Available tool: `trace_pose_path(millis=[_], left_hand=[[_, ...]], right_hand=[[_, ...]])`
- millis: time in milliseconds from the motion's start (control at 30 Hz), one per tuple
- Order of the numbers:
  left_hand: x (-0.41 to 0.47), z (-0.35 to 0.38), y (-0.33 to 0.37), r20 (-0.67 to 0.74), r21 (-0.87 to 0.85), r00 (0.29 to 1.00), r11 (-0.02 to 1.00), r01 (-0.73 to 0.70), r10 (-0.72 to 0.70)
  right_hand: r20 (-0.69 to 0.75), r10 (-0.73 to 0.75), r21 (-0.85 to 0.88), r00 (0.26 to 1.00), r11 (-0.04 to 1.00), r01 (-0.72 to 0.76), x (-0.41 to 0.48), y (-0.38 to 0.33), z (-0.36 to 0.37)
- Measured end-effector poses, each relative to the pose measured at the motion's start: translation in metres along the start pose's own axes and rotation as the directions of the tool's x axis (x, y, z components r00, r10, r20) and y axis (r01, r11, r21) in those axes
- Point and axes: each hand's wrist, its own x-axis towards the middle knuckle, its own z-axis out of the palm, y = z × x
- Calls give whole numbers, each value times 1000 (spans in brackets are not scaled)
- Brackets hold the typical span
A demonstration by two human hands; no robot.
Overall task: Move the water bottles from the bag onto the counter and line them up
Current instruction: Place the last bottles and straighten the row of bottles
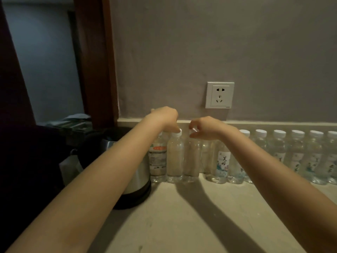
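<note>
Several clear water bottles with white caps stand upright in a row along the back wall on the beige counter (182,216). My left hand (166,117) is bent down over the cap of an unlabelled bottle (175,157), with its fingers pinching that cap. Just to the right, my right hand (204,127) has thumb and fingers curled around the cap of the neighbouring unlabelled bottle (191,157). Left of these stands a bottle with an orange label (157,157). To the right, the labelled bottles (295,154) continue to the frame's edge. No bag is visible.
A steel electric kettle (135,179) on a black base stands at the row's left end, under my left forearm. A white wall socket (219,94) sits above the bottles. Dark objects and a wooden door frame (96,61) fill the left side.
</note>
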Motion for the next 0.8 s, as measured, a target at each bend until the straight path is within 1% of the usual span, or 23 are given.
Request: trace_pose_path(millis=[100,200,300,367,500,633,700,733,800], left_hand=[[11,8,8,35,62,999,998,-31,29],[21,14,13,45,121,999,992,-27,21],[26,19,13,61,91,998,996,-15,10],[25,22,15,76,65,997,998,-17,12],[26,24,20,47,109,999,994,-8,3],[26,21,21,51,185,999,983,11,-20],[27,20,19,57,174,998,985,19,-29],[27,19,18,63,164,998,986,21,-32],[30,17,13,94,131,995,991,12,-24]], right_hand=[[55,2,3,998,1000,-2,-1,1,-2],[56,-26,15,998,1000,25,1,4,-2],[66,-41,41,997,998,38,3,11,-1],[72,-28,23,997,999,26,2,14,-2],[19,5,-114,1000,993,-3,3,15,-3],[-57,67,-265,996,961,-80,1,17,-1],[-89,62,-316,994,945,-87,-1,20,-1],[-82,58,-306,995,949,-80,-2,22,-1],[-29,61,-184,998,981,-65,-3,26,-6]])
